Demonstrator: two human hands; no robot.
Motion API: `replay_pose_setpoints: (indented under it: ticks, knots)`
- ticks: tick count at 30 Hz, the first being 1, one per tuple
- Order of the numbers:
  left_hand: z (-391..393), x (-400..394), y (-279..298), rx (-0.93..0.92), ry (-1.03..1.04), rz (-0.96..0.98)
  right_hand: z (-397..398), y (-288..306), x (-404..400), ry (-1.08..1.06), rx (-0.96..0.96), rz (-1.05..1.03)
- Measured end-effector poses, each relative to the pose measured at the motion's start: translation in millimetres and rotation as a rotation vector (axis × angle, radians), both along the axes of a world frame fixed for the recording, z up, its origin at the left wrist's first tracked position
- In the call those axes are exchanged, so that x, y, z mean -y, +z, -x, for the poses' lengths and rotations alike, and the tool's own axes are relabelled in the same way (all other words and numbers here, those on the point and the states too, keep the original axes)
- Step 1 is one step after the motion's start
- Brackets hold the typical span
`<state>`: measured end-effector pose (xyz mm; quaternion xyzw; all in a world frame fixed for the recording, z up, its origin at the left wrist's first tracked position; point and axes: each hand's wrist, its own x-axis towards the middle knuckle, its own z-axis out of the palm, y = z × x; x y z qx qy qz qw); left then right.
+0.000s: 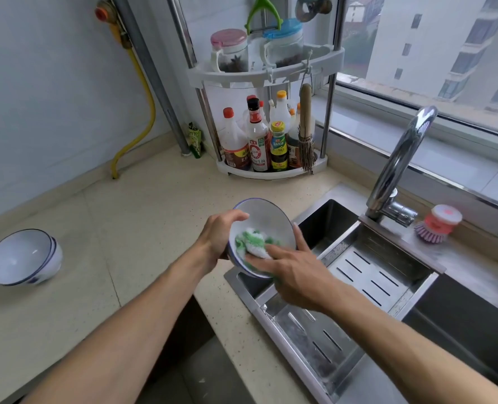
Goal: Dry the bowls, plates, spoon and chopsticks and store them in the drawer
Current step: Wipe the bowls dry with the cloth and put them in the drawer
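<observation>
Over the sink's near corner, we are tilting a blue-rimmed bowl (266,217), our left hand (217,237) curling round its rim, our right hand (293,275) pressing a green-and-white cloth (253,243) inside with straightened fingers, two stacked bowls (23,258) lying tipped on the counter (143,205) far left.

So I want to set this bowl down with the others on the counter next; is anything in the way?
Nothing visible. The bowl, gripped by the left hand and wiped with the cloth, has bare counter between it and the stacked bowls.
</observation>
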<state>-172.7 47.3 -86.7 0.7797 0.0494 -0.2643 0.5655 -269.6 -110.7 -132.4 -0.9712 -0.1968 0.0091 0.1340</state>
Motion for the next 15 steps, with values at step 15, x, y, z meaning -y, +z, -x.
replay_pose_setpoints:
  ticks: [15]
  knots:
    - [22.3, 18.3, -11.9, 0.3, 0.339, 0.267, -10.0, -13.1, -25.1, -0.207, 0.25, -0.162]
